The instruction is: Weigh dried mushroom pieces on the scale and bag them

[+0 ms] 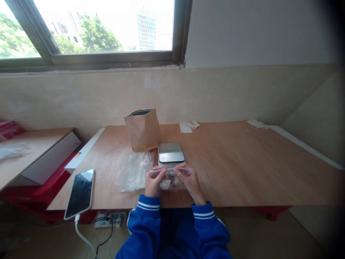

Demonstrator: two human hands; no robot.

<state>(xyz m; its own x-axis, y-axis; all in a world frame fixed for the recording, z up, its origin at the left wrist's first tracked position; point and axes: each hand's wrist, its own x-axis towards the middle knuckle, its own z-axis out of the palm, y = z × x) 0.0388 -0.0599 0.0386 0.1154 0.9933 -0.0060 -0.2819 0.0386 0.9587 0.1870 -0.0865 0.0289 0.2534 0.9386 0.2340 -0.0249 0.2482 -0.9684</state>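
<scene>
A small clear zip bag (170, 178) with a red seal strip and pale lumps inside rests at the near edge of the wooden table (242, 165). My left hand (153, 182) pinches its top left corner. My right hand (191, 181) pinches the top right of the seal. Both hands are closed on the bag. Just behind it sits a small scale (171, 153) with a shiny steel top. A brown paper pouch (142, 130) stands open-topped behind the scale, to its left.
A heap of clear plastic bags (132, 174) lies left of my hands. A phone (80, 193) on a white cable overhangs the table's front left corner. Crumpled tissues (192, 125) lie by the wall. A lower side table (32, 151) stands at left.
</scene>
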